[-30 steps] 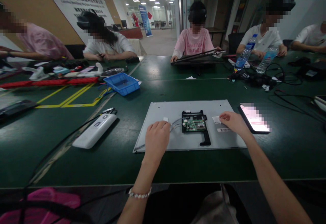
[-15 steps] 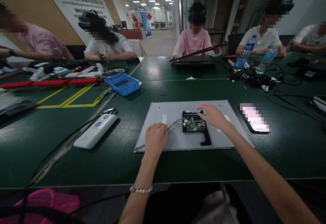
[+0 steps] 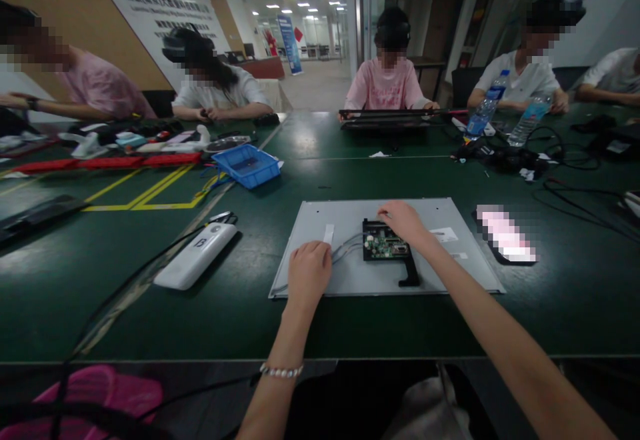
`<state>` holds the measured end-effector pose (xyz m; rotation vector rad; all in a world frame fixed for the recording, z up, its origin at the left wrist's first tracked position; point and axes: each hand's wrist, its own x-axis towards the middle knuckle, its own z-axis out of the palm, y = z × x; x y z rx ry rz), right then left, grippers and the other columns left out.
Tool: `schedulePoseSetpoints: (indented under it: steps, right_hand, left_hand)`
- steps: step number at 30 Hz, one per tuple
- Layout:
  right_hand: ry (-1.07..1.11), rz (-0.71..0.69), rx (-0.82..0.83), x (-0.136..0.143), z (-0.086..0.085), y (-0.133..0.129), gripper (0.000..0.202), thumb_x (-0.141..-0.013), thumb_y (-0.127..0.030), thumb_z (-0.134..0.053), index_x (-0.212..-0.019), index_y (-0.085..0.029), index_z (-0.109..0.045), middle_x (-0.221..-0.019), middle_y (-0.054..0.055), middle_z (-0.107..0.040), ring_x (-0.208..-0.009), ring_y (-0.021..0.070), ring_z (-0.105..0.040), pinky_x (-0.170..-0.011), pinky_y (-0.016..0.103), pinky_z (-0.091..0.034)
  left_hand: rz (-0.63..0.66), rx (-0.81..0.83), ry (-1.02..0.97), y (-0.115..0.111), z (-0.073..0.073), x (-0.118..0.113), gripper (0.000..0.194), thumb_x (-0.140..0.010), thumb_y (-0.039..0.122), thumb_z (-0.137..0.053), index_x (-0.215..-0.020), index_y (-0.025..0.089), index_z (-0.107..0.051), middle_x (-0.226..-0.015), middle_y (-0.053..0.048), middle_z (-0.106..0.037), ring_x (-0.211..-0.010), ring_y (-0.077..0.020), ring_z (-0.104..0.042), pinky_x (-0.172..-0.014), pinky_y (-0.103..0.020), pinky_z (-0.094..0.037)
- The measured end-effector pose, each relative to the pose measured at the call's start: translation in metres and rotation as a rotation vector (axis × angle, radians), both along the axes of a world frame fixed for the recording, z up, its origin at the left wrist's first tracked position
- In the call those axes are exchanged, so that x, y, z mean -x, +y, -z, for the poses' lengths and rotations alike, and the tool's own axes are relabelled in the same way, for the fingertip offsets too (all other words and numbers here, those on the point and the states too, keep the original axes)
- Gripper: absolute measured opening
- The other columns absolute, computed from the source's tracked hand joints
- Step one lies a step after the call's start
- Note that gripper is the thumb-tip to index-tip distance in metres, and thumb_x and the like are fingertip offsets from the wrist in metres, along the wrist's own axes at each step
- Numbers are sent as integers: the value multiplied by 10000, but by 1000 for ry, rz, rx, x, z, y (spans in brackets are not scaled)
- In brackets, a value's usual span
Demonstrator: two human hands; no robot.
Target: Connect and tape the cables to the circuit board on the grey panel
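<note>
A flat light-grey metal panel lies on the table before me. On it sits a green circuit board in a black plastic frame with a hooked lower arm. Grey cables run leftward from the board and pass behind my left hand. That hand rests over the panel's left part, fingers curled, beside a white tape strip; whatever it grips is hidden. Over the frame's upper edge is my right hand, its fingertips drawn together; I cannot make out anything between them.
A white power bank with a black cable lies left, a phone right. Farther off are a blue tray, two bottles and tangled black cables. Several people sit around the table; the one opposite handles a dark flat frame.
My right hand has shifted left along the top of the black frame, its fingers closing together. My left hand stays by the cables. The person opposite has lowered the dark frame.
</note>
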<state>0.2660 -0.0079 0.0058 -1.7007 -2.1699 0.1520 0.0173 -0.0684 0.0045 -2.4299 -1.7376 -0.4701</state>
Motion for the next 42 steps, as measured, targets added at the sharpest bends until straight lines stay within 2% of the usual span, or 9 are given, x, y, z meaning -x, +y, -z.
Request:
schedulePoseSetpoints:
  steps: [4,8,15,20,24,27,33,38,42]
  right_hand:
    - [-85,101,-74,-28,-3,-8,246,-882,-177,-453,-963,-175,-686,-1021,108,-662,-956,215,-590,-785,281,-422]
    - [-136,130,7,-56,6,-15,254,-869,-159,-456,-961,-161,-693,-1033,130,-661,-984,238,-582,-821,315,-422]
    - [40,92,58,-85,19,-23,286,-847,-178,-464,-1052,-162,-663,-1114,99,-643,-1066,207,-562,-940,325,-391]
    - [169,118,94,-107,19,-40,328,-808,-250,-511,-1093,-158,-645,-1101,105,-645,-992,223,-594,-883,348,-435]
    - [255,70,183,-111,28,-49,356,-751,-311,-584,-1076,-180,-648,-1074,94,-644,-926,216,-611,-794,328,-471]
    - [261,58,211,-106,32,-49,314,-725,-306,-612,-1006,-177,-670,-998,89,-657,-857,200,-616,-757,311,-474]
    - [204,126,176,-99,29,-49,168,-755,-278,-575,-850,-183,-676,-840,57,-659,-763,169,-600,-717,288,-450]
    - [179,275,142,-100,27,-51,145,-775,-265,-552,-828,-185,-660,-851,53,-644,-761,157,-591,-690,271,-433]
    - [158,333,138,-100,27,-51,175,-783,-303,-554,-857,-181,-655,-879,61,-630,-737,153,-589,-664,264,-427]
  left_hand:
    - [-11,9,-13,-1,-2,0,209,-861,172,-411,-881,192,-618,-935,-59,-652,-908,-217,-582,-807,-353,-412]
    - [-26,24,-8,-1,-4,-1,203,-849,158,-420,-873,186,-620,-929,-62,-653,-900,-223,-587,-807,-356,-417]
    - [-25,32,-42,-3,-5,-2,200,-860,176,-417,-875,184,-616,-935,-70,-652,-908,-224,-587,-819,-360,-418]
    - [11,-13,-108,-2,-4,-4,188,-867,187,-429,-928,187,-607,-974,-70,-645,-924,-216,-579,-834,-368,-421]
    - [56,-42,-125,-3,-7,-10,177,-866,187,-447,-955,201,-599,-999,-65,-637,-954,-224,-571,-851,-387,-422]
    - [106,-45,-150,0,-19,-19,167,-863,184,-458,-954,206,-597,-1005,-58,-633,-965,-226,-569,-862,-389,-428]
    - [294,-32,-261,33,-42,-46,175,-872,193,-453,-982,185,-588,-1021,-54,-614,-979,-207,-565,-902,-371,-437]
    - [411,42,-293,62,-27,-61,243,-889,225,-442,-1103,181,-549,-1125,-69,-571,-1059,-209,-541,-949,-380,-417]
    - [489,122,-276,65,-8,-59,384,-896,318,-458,-1258,188,-445,-1272,-88,-488,-1176,-217,-470,-1015,-380,-362]
